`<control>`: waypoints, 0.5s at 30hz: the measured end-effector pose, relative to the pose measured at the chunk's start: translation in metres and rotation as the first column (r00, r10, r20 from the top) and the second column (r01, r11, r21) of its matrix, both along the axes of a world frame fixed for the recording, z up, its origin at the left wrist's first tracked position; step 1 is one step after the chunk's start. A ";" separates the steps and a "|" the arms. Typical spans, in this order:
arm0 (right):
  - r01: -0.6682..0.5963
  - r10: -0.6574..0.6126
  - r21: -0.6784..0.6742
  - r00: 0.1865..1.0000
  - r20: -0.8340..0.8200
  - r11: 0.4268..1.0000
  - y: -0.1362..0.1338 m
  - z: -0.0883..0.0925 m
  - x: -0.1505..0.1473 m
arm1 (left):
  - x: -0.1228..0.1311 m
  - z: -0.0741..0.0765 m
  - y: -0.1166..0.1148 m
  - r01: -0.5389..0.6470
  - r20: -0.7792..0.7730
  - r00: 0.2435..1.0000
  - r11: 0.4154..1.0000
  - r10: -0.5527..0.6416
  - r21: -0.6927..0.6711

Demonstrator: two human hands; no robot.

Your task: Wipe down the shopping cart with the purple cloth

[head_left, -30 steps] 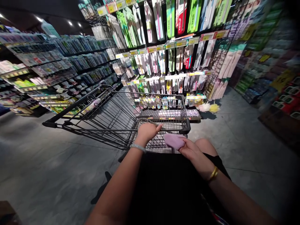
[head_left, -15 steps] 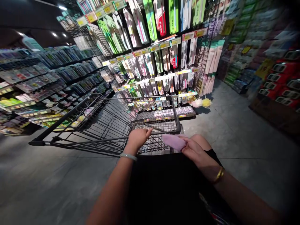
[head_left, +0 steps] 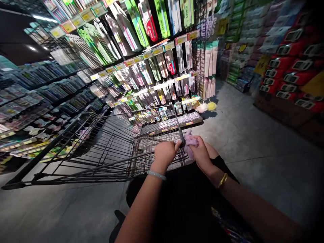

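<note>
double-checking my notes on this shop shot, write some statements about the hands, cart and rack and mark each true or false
1. The right hand holds a lilac fabric item. True.
2. The right wrist is bare. False: a gold bracelet is on it.
3. A black wire shopping cart stands between the person and the display rack. True.
4. Both fluffy puffs near the floor are blue. False: one is a yellow puff, the other a cream puff.
5. A pale bangle circles the left wrist. True.
</note>
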State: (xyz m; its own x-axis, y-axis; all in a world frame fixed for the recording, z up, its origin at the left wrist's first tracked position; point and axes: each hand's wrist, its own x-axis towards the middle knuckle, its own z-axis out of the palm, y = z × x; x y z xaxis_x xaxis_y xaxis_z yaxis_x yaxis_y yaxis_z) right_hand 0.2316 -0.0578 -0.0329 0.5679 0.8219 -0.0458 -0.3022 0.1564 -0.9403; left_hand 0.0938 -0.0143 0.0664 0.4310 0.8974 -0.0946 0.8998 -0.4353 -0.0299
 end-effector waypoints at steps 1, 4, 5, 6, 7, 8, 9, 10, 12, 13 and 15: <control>0.047 -0.050 0.039 0.994 0.095 0.998 0.000 0.009 0.002 | 0.001 -0.002 0.000 -0.005 -0.019 1.000 1.000 0.005 0.006; 0.063 -0.113 0.160 0.937 0.331 0.985 0.002 0.010 0.004 | -0.003 -0.005 -0.002 0.005 -0.043 0.999 0.999 -0.003 0.045; 0.023 -0.080 0.160 0.931 0.357 0.987 0.004 0.001 0.004 | -0.005 -0.005 -0.003 0.009 -0.050 0.999 0.998 -0.006 0.057; -0.014 -0.036 0.135 0.932 0.360 0.991 0.006 -0.010 0.003 | -0.007 -0.005 -0.004 0.010 -0.057 0.998 0.998 -0.006 0.067; -0.041 0.006 0.093 0.938 0.346 0.995 0.010 -0.023 0.002 | -0.008 -0.005 -0.006 0.008 -0.066 0.998 0.997 -0.003 0.073; -0.050 0.033 0.045 0.947 0.319 0.998 0.014 -0.035 0.002 | -0.009 -0.004 -0.007 0.005 -0.076 0.997 0.997 0.001 0.076; -0.040 0.039 0.001 0.957 0.286 0.999 0.018 -0.045 0.001 | -0.010 -0.004 -0.008 0.000 -0.087 0.996 0.997 0.006 0.075; -0.027 0.035 -0.032 0.966 0.256 0.999 0.022 -0.050 0.001 | -0.012 -0.003 -0.009 -0.003 -0.099 0.995 0.998 0.010 0.068; -0.028 0.038 -0.049 0.974 0.221 0.998 0.031 -0.046 0.002 | -0.014 0.000 -0.011 -0.009 -0.117 0.993 0.999 0.013 0.040; -0.037 0.043 -0.033 0.977 0.209 0.999 0.036 -0.037 0.003 | -0.015 0.003 -0.011 -0.012 -0.125 0.992 1.000 0.014 0.014; -0.061 0.047 0.058 0.973 0.224 0.996 0.044 -0.013 0.004 | -0.015 0.010 -0.010 -0.020 -0.125 0.992 0.998 0.014 -0.052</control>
State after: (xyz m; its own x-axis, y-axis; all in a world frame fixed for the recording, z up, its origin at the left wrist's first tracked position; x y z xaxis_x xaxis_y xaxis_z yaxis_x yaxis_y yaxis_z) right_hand 0.2358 -0.0139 -0.0460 0.5126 0.8486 0.1308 -0.0960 0.2080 -0.9734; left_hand 0.0789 -0.0248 0.0762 0.3975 0.8969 -0.1941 0.8978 -0.4238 -0.1196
